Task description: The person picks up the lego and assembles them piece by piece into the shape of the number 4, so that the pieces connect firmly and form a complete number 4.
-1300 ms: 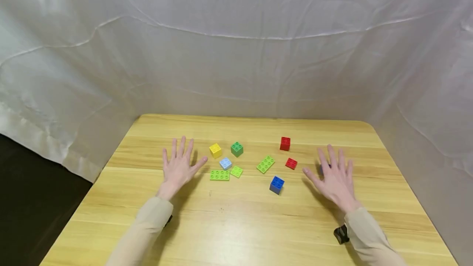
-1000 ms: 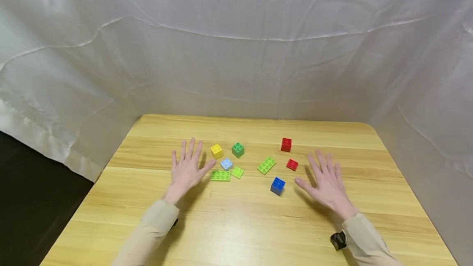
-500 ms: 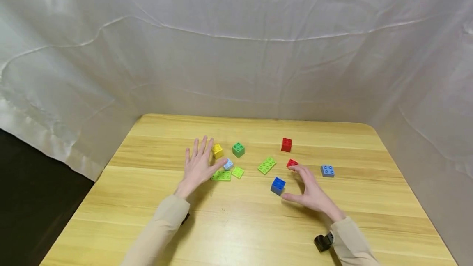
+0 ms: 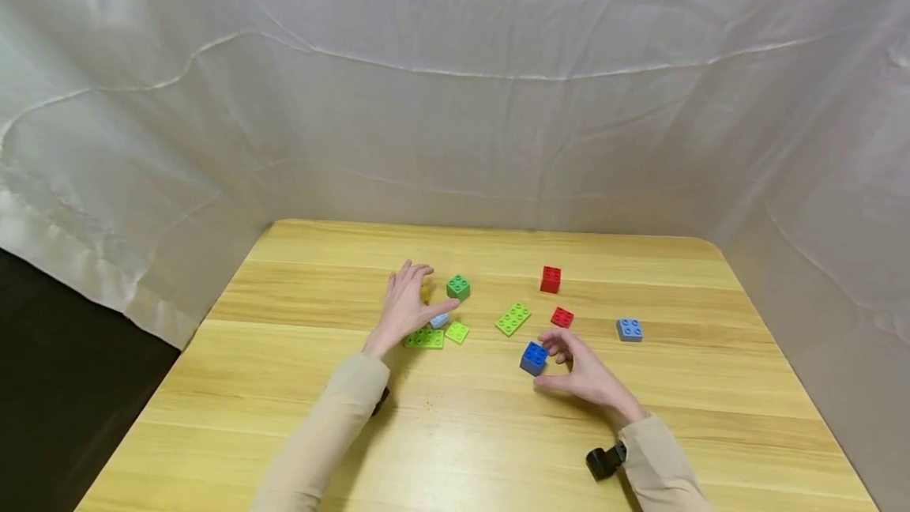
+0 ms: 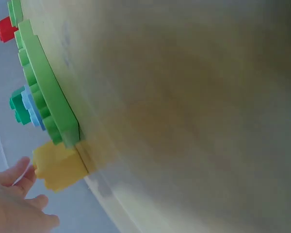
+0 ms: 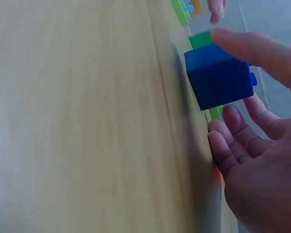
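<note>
In the head view my left hand (image 4: 404,308) hovers over the left group of toy bricks, thumb stretched out to the right. It partly covers a yellow brick (image 4: 425,291) and a light blue brick (image 4: 439,321); the left wrist view shows its fingertips close to the yellow brick (image 5: 60,167). My right hand (image 4: 586,371) curves around the right side of a dark blue brick (image 4: 533,359), thumb on the near side and fingers on the far side. In the right wrist view, a gap shows between those fingers (image 6: 233,138) and the blue brick (image 6: 220,77).
Around the hands on the wooden table (image 4: 455,441) lie a green brick (image 4: 458,287), lime plates (image 4: 513,318), a small lime plate (image 4: 456,332), a red brick (image 4: 550,279), a flat red brick (image 4: 562,317) and another light blue brick (image 4: 629,329). A pale curtain (image 4: 455,141) hangs behind.
My left hand has moved right, over the yellow brick. My right hand has moved left from above the right-hand light blue brick to the dark blue brick, its spread fingers now curving. The bricks stay put.
</note>
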Demonstrator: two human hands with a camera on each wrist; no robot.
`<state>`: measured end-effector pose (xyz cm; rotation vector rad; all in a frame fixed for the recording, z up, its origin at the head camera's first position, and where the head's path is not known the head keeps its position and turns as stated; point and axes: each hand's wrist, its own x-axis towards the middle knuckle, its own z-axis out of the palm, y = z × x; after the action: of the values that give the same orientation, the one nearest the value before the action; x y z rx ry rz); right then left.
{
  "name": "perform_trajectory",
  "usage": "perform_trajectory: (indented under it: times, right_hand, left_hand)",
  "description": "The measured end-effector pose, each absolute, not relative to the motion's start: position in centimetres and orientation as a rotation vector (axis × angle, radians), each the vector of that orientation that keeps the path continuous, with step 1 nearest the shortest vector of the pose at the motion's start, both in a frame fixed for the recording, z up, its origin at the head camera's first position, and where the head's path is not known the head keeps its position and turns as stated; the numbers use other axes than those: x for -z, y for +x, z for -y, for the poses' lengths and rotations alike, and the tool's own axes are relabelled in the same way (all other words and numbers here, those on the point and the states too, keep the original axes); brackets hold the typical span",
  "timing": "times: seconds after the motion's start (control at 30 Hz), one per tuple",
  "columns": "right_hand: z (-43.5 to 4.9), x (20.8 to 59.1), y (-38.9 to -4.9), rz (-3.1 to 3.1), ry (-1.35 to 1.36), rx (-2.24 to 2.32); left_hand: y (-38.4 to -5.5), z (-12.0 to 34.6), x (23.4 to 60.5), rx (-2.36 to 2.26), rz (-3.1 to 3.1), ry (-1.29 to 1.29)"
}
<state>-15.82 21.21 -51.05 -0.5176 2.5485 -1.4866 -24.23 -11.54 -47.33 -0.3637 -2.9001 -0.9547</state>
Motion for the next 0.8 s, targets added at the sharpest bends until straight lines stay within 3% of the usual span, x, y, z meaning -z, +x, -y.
perform_trajectory:
  times: [0.8]
  right_hand:
    - [-19.8,51.3,-16.0,-2.576,-0.427,1.532]
  left_hand:
    - [-26.6,8.9,48.1,1.019,2.920,-0.286]
